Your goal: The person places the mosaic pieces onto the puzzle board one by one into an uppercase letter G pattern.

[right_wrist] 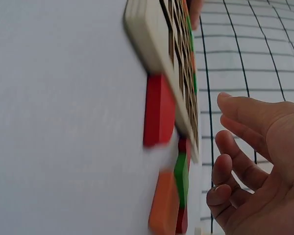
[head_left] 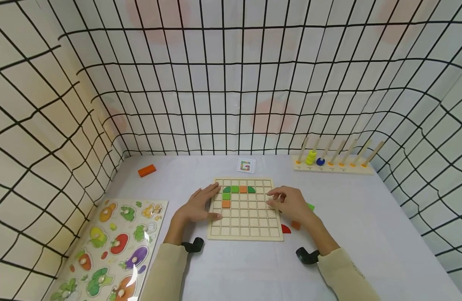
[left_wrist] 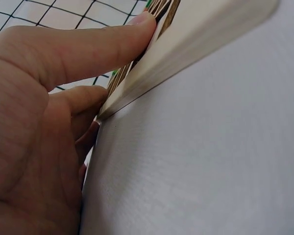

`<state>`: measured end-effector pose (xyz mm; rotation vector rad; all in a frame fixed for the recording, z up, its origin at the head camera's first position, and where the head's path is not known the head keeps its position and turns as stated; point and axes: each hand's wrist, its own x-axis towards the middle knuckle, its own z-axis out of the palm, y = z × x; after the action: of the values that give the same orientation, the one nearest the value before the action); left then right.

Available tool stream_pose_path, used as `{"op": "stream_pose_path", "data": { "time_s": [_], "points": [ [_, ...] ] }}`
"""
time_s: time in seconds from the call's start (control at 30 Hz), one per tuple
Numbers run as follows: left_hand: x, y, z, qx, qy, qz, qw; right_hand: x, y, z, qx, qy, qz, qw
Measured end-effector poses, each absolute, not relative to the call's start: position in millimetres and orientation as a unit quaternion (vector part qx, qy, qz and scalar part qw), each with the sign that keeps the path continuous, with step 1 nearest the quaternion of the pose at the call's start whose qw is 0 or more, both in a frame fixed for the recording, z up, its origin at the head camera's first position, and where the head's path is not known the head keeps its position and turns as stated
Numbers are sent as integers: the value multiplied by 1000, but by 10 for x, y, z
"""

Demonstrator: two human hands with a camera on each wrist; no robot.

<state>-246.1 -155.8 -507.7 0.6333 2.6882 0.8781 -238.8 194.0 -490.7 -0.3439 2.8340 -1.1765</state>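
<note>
Both forearms extend from the near edge of the desk (head_left: 238,271). The left hand (head_left: 196,207) is spread, its thumb resting on the left edge of the grid board (head_left: 246,228) and its fingertips at the far-left corner. The right hand (head_left: 291,202) is positioned over the board's right edge, fingers loosely bent, gripping nothing. The board lies at the desk's middle; a red piece (head_left: 286,229) lies beside its near-right corner. Printing on the peg stand (head_left: 310,168), near the desk's far-right corner, is too small to read.
</note>
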Motion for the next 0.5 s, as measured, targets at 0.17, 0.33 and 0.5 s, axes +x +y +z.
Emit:
{"op": "stream_pose_path", "data": {
  "time_s": [0.17,0.33,0.5],
  "points": [
    [-2460,-1552,-5075,217,922,296,123,-2363,2256,-4949,-86,930,-357,19],
    [-2469,-1549,-5098,223,921,295,120,-2300,2557,-4968,-75,939,-335,4],
    [-2468,-1555,-5103,217,924,292,119,-2259,2793,-5010,-63,948,-311,-5]
  ]
}}
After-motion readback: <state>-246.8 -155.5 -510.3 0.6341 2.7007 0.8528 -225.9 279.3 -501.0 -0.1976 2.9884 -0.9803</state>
